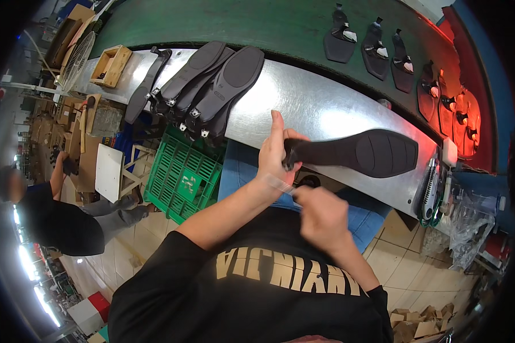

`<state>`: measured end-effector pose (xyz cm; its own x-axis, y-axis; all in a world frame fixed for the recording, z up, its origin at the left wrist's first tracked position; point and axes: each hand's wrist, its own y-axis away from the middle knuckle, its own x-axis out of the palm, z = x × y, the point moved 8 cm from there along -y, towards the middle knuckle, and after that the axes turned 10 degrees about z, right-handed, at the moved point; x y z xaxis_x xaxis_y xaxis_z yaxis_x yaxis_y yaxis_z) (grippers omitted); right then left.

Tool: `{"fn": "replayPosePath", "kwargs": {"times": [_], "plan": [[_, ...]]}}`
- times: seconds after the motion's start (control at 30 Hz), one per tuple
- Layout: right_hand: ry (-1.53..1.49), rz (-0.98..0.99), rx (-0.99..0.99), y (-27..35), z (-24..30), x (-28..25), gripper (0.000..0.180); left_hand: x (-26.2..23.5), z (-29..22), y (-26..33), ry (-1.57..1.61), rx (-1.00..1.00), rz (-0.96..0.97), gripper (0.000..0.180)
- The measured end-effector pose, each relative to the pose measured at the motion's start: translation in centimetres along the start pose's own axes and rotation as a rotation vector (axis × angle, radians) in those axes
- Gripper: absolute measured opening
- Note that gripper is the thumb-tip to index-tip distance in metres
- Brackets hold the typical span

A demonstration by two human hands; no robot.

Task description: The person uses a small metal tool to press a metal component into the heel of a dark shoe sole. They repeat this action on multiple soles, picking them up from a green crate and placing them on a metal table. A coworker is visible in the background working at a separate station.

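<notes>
My left hand (276, 153) is wrapped round the heel end of a black shoe sole (360, 150), its thumb pointing up. The sole lies bottom side up, its broad toe end stretching right over the metal bench edge. My right hand (324, 217) is closed in a fist just below and to the right, smeared by motion. A thin, pale blurred streak runs from that fist toward my left wrist; what the fist grips cannot be made out. Left of my hands, a pile of black soles (229, 80) lies on the bench, with one strapped sole (146, 91) beside it.
Behind the metal bench (292, 86) runs a green conveyor belt (257, 23), with several sandals (375, 51) at right, some under red light. A green crate (183, 174) stands below left, a wooden box (110, 66) at the bench's far left. A utility knife (429, 191) hangs right. Another person (68, 217) works at left.
</notes>
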<state>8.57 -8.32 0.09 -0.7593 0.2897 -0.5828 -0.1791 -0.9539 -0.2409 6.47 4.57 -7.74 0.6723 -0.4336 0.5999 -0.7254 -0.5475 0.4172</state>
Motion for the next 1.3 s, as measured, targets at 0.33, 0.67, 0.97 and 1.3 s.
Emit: {"fn": "replayPosePath", "kwargs": {"times": [0.33,0.67,0.97,1.3], "plan": [[-0.080,-0.178,0.239,-0.9,-2.9,-2.0,0.000,1.9,0.7,0.1,0.325,-0.135,0.146,0.057],[-0.091,-0.133,0.187,-1.7,-1.1,-0.7,0.001,2.1,-0.4,-0.8,0.305,-0.011,0.116,0.060],[-0.137,-0.144,0.140,-1.4,-0.4,-2.2,0.005,0.0,-1.3,-1.9,0.286,0.003,0.087,0.058],[0.026,-0.104,0.115,-3.2,-1.1,-1.2,0.004,0.9,-1.3,-1.0,0.290,0.016,0.079,0.060]]}}
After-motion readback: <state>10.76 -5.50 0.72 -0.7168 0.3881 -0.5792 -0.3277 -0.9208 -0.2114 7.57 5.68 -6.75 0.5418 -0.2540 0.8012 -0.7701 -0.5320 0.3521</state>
